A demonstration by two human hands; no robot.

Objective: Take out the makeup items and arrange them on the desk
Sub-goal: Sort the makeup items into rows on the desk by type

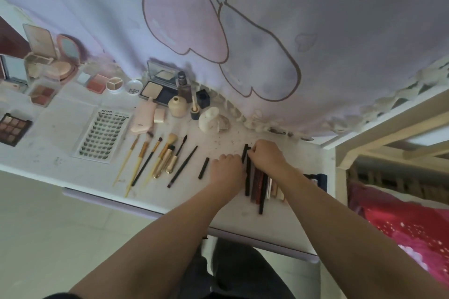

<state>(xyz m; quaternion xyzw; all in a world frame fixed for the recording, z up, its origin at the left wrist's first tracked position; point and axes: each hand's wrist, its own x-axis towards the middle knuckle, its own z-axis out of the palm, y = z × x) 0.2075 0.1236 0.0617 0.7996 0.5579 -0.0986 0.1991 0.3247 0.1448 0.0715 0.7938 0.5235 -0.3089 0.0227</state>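
On the white tabletop [279, 221], both hands work at a row of slim sticks and pencils [258, 182] lying side by side near the right end. The right hand [266, 155] has its fingers curled, pinching the top of a black pencil [245, 153] at the left edge of that row. The left hand [227, 167] lies knuckles up with fingers bent down against the row's left side; whether it holds anything cannot be told.

Just left of the hands lies a short black stick [203, 168], then a fan of makeup brushes [155, 160] with gold and black handles. Farther left sits a tray of false lashes [103, 135], its header reading "XOYO". Behind it, a small round white jar [133, 87] bears lettering that may read "dlld", though it is too blurred to be sure. An open powder compact [158, 87], a brown eyeshadow palette [13, 128] and blush pans [97, 82] lie along the back, under a pale curtain [315, 19] printed with a pink bow.
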